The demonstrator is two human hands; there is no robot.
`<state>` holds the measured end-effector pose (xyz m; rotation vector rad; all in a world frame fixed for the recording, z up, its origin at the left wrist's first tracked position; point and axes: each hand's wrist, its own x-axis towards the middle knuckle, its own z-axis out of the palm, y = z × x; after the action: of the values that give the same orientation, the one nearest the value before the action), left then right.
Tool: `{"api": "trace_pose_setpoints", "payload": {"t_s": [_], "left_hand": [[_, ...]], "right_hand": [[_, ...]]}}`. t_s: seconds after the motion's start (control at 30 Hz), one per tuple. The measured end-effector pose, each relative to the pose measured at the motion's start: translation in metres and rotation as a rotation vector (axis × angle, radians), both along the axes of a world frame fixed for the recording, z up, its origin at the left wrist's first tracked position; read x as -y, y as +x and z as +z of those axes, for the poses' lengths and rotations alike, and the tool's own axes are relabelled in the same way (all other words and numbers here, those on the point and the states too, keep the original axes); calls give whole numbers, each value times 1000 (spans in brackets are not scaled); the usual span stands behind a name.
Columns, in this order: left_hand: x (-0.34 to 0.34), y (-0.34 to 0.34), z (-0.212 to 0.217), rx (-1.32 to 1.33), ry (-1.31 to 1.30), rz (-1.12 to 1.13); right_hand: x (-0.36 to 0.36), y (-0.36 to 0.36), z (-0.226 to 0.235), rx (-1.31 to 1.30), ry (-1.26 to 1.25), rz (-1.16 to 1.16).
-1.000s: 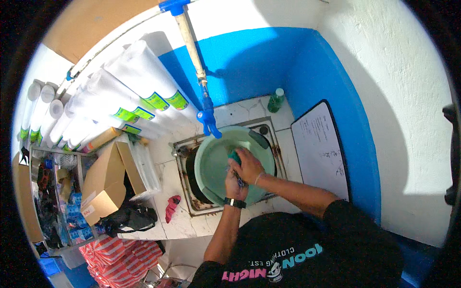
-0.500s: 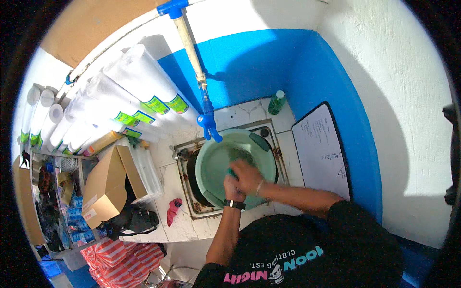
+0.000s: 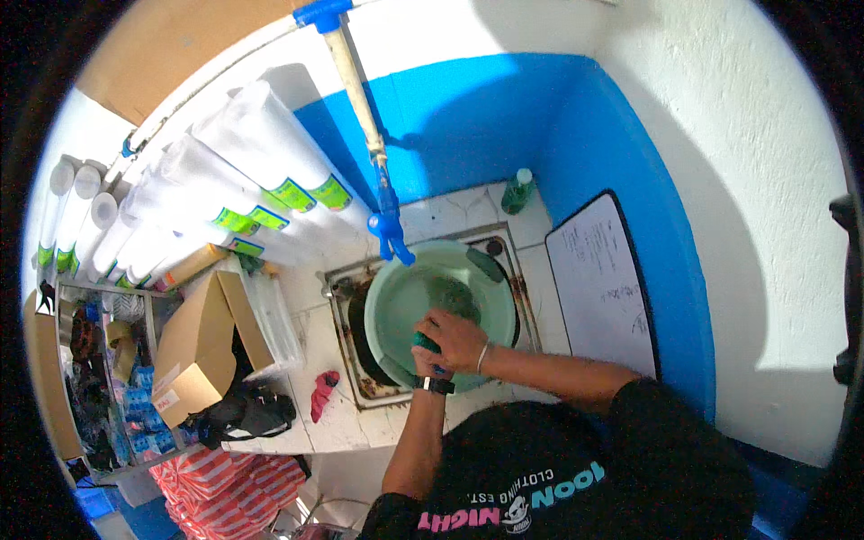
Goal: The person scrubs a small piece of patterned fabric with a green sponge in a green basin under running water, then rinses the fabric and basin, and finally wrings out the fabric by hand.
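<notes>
Over the near part of a pale green basin [image 3: 378, 306] that holds water, my two hands are pressed together. My right hand [image 3: 461, 340] is closed over a small dark green, bunched thing [image 3: 426, 342], perhaps a cloth or scrubber. Beneath it, my left hand [image 3: 427, 365], with a dark band on its wrist, is closed on the same thing; most of its fingers are hidden. A dark patch [image 3: 454, 295] shows in the water just beyond my right hand; I cannot tell whether it is an object or a shadow. The basin sits in a rust-stained metal sink [image 3: 378, 396].
A blue tap [image 3: 387, 229] hangs above the basin's far left edge. A green bottle [image 3: 517, 192] stands behind the sink, and a whiteboard [image 3: 598, 279] leans to the right. Leftward lie a pink cloth [image 3: 325, 394], an opened cardboard box [image 3: 202, 346] and white rolls [image 3: 270, 153].
Both hands have shifted slightly toward me and to the left, staying together. More of the dark green thing shows between them, and the dark patch in the water is less covered.
</notes>
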<state>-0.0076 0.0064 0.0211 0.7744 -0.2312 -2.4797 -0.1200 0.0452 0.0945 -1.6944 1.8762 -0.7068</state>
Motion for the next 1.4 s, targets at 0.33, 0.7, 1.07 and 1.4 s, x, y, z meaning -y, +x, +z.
{"api": "trace_pose_setpoints", "payload": {"t_s": [0.33,0.7,1.07,1.4], "left_hand": [[0,1,21,199,-41,-127],[18,-11,-17,220,-323,-40],[10,-16,29,125,-240,-18],[4,2,-6,252,-68,-131]], "right_hand": [[0,-13,-28,-86,54,-295],[-12,6,-22,49,-133,-408],[5,19,9,32,-83,-437],[7,8,2,-83,-51,-432]]}}
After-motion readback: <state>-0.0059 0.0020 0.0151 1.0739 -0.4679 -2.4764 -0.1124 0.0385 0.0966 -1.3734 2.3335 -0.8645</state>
